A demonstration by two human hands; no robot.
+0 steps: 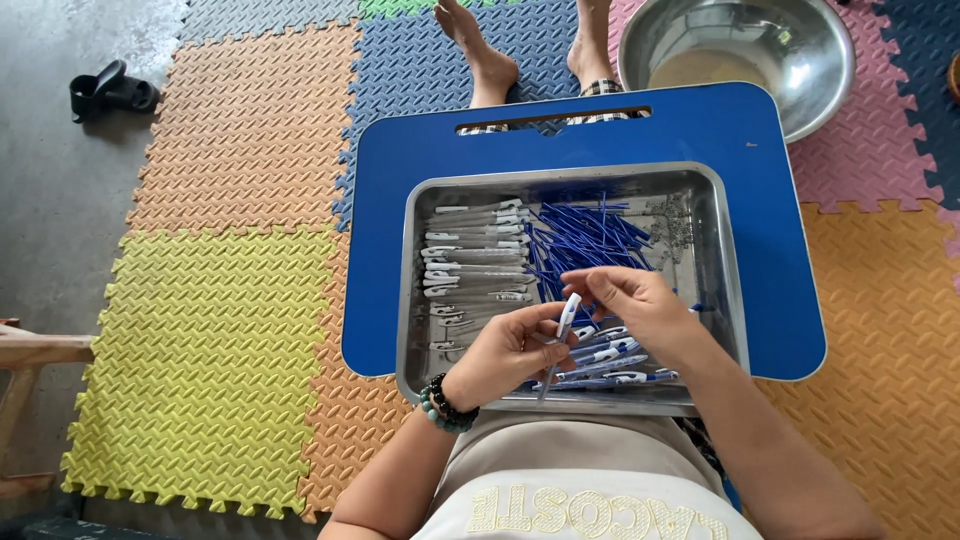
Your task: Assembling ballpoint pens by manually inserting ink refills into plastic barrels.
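Above the metal tray [712, 262], a clear pen barrel [566, 320] is being pinched upright in the left hand [505, 352], long axis tilting toward the right hand [640, 305]. Right fingers are being held loosely curled just beside its tip, apparently holding nothing; blue refills [580, 240] are lying beyond the grip.

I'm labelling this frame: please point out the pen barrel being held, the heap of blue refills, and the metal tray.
pen barrel [567, 318], head view, its middle above the left hand.
blue refills [580, 235], head view, centre of the heap.
metal tray [560, 171], head view, far rim.
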